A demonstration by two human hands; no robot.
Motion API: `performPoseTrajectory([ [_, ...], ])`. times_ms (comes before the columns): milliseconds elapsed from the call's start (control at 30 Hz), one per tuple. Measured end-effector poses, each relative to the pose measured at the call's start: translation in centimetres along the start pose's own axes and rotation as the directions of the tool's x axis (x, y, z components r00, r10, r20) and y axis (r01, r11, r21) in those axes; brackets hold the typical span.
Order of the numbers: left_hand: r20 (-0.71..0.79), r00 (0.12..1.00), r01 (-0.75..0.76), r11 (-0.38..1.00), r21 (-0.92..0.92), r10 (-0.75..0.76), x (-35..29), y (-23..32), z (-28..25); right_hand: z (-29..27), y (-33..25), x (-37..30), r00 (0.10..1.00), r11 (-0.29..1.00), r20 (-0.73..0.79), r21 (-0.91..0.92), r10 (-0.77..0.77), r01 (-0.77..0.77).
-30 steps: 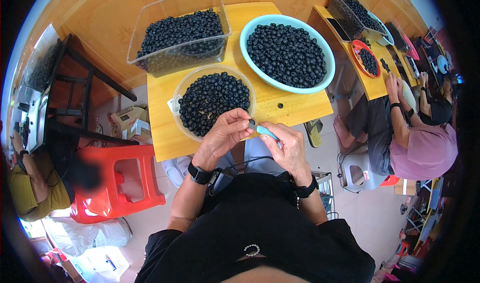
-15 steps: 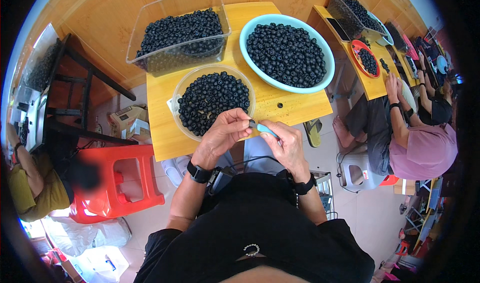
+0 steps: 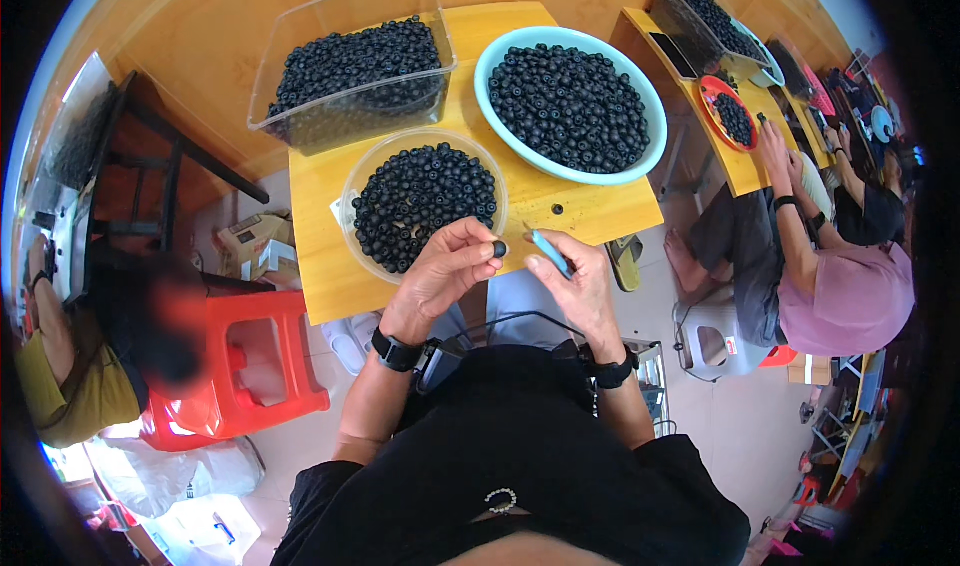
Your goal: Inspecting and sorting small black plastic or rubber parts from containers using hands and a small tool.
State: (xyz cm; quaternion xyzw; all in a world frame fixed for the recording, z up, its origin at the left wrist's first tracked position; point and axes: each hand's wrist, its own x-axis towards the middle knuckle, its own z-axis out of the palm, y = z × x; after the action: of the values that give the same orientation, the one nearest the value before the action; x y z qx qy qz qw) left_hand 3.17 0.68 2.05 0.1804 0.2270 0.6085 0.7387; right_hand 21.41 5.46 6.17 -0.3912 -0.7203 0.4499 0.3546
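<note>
My left hand (image 3: 440, 271) pinches one small black bead (image 3: 499, 249) between thumb and fingertips, in front of the table's near edge. Just right of it, my right hand (image 3: 580, 291) is closed round a slim light-blue-handled tool (image 3: 550, 252). Its thin tip points up and left, apart from the bead; the tip's exact form is too small to make out. Beyond my left hand stands a round clear tub (image 3: 347, 216) of black beads. Farther back are a rectangular clear box (image 3: 350, 116) and a light-blue basin (image 3: 484, 91), both heaped with similar beads.
A single bead (image 3: 557, 209) lies on the yellow table (image 3: 610, 216) near its front edge. To the left stands a red plastic stool (image 3: 270, 361), with a person beside it. On the right, another person works at a second yellow table (image 3: 745, 171) holding a red-rimmed bowl (image 3: 707, 96).
The blue-handled tool has come away from the bead and turned, so its tip now points up and left. The bead stays pinched in my left hand.
</note>
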Motion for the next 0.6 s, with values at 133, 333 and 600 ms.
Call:
performPoseTrajectory([
  [133,-0.034,0.999,-0.004,0.995,0.098,0.008,-0.1,0.1,0.7,0.7,-1.0,0.1,0.992,0.969,0.096,0.225,0.084,-0.104],
  [333,0.023,0.999,0.031,0.990,0.135,-0.034,-0.8,0.4,0.2,1.6,-1.3,0.5,0.955,0.822,0.262,0.506,0.143,-0.262],
  [600,0.004,0.999,0.037,0.994,0.101,-0.037,-0.2,-0.3,1.0,1.4,-1.5,0.2,0.960,0.814,0.214,0.515,0.182,-0.269],
])
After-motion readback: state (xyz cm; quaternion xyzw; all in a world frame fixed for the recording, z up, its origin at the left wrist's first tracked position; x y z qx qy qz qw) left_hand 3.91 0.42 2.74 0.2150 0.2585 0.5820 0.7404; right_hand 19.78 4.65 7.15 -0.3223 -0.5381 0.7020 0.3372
